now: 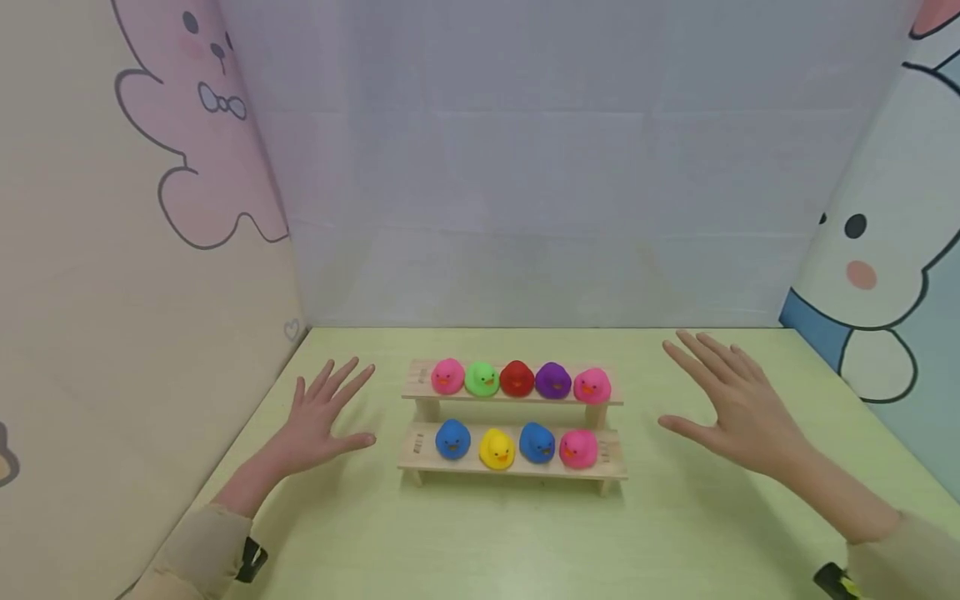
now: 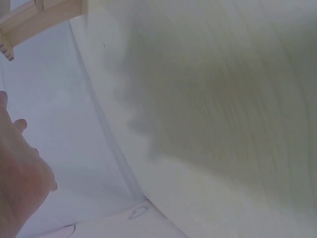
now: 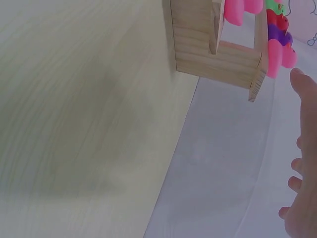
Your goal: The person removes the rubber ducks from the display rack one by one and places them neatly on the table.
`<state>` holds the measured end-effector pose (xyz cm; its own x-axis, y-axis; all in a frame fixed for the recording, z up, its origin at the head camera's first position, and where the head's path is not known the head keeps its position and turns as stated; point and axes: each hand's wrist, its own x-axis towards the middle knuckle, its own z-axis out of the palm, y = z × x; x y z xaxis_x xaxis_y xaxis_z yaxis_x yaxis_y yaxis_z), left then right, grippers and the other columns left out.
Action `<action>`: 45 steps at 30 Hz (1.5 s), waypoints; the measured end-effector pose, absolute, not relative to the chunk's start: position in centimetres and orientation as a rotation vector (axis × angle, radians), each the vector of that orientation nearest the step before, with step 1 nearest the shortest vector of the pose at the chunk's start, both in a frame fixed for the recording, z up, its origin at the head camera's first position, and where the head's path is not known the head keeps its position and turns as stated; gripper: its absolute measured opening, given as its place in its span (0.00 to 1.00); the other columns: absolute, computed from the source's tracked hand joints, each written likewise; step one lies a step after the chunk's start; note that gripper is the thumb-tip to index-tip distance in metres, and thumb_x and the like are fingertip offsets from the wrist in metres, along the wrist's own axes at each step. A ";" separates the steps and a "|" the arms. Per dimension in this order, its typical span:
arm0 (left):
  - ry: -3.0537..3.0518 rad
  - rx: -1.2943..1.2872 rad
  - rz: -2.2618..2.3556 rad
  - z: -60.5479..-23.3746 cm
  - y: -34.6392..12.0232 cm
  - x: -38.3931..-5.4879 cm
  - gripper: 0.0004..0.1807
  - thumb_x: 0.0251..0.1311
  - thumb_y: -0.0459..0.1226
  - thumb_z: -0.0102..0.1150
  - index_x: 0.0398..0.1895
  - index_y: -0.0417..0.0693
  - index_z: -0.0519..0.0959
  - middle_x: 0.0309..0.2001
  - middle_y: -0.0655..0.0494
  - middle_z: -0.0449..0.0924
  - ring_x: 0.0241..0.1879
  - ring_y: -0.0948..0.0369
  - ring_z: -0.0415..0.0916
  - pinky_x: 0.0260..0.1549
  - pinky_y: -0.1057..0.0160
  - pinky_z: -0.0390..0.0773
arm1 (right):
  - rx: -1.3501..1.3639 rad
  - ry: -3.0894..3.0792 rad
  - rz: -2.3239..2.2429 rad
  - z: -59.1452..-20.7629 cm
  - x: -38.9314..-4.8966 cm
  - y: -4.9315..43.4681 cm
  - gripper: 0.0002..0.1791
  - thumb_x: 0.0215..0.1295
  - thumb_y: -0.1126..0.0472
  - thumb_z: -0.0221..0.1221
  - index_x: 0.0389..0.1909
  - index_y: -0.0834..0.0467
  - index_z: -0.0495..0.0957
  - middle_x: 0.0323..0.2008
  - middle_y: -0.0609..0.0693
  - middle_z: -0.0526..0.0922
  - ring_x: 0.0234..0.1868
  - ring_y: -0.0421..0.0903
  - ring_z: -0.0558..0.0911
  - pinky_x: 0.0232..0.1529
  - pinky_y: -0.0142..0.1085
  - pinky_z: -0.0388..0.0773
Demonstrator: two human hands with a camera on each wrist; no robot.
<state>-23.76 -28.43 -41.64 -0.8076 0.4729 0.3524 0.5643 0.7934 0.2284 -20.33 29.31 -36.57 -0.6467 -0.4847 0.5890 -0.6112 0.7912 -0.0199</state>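
A two-tier wooden rack (image 1: 513,468) stands mid-table with toy ducks on both shelves. Along the upper shelf sit a pink duck (image 1: 447,377), a green duck (image 1: 482,379), a red duck (image 1: 517,379), a purple duck (image 1: 553,381) and another pink duck (image 1: 592,386). The lower shelf bears a blue duck (image 1: 453,439), a yellow duck (image 1: 497,449), a second blue duck (image 1: 537,442) and a pink duck (image 1: 579,449). To the rack's left, my left hand (image 1: 321,421) hovers with fingers spread, holding nothing. My right hand (image 1: 738,404) is likewise spread and bare on the right, apart from the rack.
The pale yellow-green table (image 1: 480,542) meets a white cloth backdrop (image 1: 525,167) behind. Side panels with cartoon animals flank it: a cream left panel (image 1: 112,333) and a right panel (image 1: 915,433). Black straps show near both sleeves.
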 end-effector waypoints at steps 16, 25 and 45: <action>-2.726 -0.732 -1.147 -42.7 -26.7 -21.6 0.47 0.55 0.45 0.68 0.75 0.54 0.52 0.72 0.53 0.53 0.68 0.47 0.53 0.60 0.40 0.60 | 0.857 -2.407 0.653 -36.7 -20.8 24.7 0.49 0.45 0.52 0.74 0.70 0.54 0.63 0.67 0.54 0.65 0.65 0.56 0.63 0.57 0.63 0.60; -2.600 -0.722 -1.746 -43.6 -24.5 -20.9 0.45 0.57 0.34 0.66 0.74 0.50 0.51 0.70 0.40 0.53 0.63 0.38 0.60 0.56 0.44 0.66 | 0.815 -2.414 0.870 -36.8 -20.9 22.9 0.43 0.48 0.56 0.74 0.67 0.53 0.67 0.63 0.49 0.70 0.63 0.52 0.68 0.55 0.57 0.69; -2.571 -0.398 -2.309 -44.8 -22.3 -19.9 0.42 0.58 0.33 0.64 0.74 0.52 0.54 0.69 0.42 0.56 0.61 0.47 0.66 0.53 0.59 0.72 | 0.738 -2.446 0.966 -37.4 -21.0 20.9 0.36 0.50 0.64 0.72 0.63 0.59 0.72 0.57 0.52 0.77 0.58 0.52 0.74 0.55 0.53 0.72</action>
